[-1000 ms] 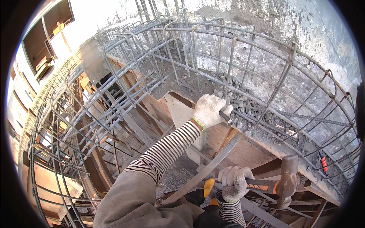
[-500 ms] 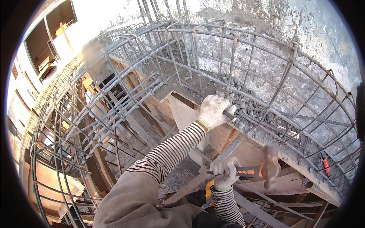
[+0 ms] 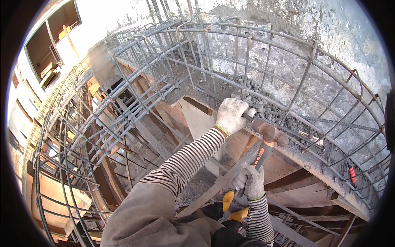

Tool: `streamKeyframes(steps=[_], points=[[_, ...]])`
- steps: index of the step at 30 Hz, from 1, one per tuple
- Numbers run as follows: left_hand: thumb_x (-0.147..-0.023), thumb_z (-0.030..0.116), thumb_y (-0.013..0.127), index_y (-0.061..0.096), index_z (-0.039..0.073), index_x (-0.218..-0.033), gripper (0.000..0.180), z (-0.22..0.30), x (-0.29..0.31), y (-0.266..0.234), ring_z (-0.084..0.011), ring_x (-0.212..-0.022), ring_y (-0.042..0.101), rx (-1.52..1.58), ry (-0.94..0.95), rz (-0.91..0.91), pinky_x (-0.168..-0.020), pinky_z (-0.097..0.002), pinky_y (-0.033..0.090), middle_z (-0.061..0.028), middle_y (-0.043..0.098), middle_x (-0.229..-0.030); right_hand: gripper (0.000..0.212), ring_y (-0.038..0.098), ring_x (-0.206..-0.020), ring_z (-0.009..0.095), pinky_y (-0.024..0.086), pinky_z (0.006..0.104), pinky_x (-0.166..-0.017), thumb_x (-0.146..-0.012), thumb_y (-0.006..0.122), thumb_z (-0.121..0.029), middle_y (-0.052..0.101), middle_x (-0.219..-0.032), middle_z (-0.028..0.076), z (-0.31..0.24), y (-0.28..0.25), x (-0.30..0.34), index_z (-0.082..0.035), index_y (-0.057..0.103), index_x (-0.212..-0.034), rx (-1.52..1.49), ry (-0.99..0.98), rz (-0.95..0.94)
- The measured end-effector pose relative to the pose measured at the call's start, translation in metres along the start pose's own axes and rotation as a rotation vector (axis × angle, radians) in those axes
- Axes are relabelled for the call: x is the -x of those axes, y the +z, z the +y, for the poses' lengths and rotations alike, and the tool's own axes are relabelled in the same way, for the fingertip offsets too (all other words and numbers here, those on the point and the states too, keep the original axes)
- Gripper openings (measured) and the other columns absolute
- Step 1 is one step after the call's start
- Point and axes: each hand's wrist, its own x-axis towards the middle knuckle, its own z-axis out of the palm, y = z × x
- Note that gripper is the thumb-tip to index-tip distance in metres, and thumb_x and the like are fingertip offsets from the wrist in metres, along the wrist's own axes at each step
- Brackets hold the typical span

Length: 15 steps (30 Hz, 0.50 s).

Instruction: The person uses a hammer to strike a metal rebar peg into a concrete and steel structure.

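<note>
My left hand, in a whitish knit glove, is closed around a dark metal chisel. Only the chisel's end shows, sticking out to the right of the fist; the rest is hidden. My right hand, also gloved, grips a hammer by its black and orange handle. The worn, brownish hammer head is right beside the chisel's end; I cannot tell whether they touch. Broken grey rubble lies just beyond my left hand, along the concrete ledge below the rebar.
A rebar cage curves along the rough grey wall. Another rebar lattice spans the left over timber and planks. A red-handled tool lies among bars at right. Plywood formwork drops below the ledge. My yellow boots show underneath.
The hammer has swung up and left, from lying sideways low at right to its head beside the chisel's end. My right hand has turned and shifted slightly right. My left hand stays nearly in place.
</note>
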Motion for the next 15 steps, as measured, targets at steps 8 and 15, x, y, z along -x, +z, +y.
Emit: streamKeyframes(steps=[8, 15], points=[[-0.085, 0.026, 0.075, 0.062, 0.01, -0.072, 0.025, 0.0, -0.004, -0.007, -0.0331, -0.087, 0.064, 0.066, 0.018, 0.05, -0.09, -0.0474, 0.05, -0.0117, 0.066, -0.08, 0.028, 0.045, -0.046, 0.013, 0.04, 0.0291, -0.046, -0.098, 0.068, -0.024, 0.049, -0.061, 0.003, -0.045, 0.007, 0.02, -0.003, 0.053, -0.087, 0.153, -0.512, -0.141], [-0.078, 0.035, 0.077, 0.064, 0.013, -0.104, 0.037, -0.009, 0.033, 0.006, -0.0328, -0.121, 0.054, 0.04, -0.036, -0.123, -0.12, -0.0515, 0.031, -0.0111, 0.064, -0.109, 0.031, 0.052, -0.049, 0.01, 0.042, 0.0289, -0.045, -0.102, 0.065, -0.027, 0.052, -0.059, 0.001, -0.073, 0.038, 0.048, -0.002, 0.058, -0.086, 0.636, -0.055, 0.066]])
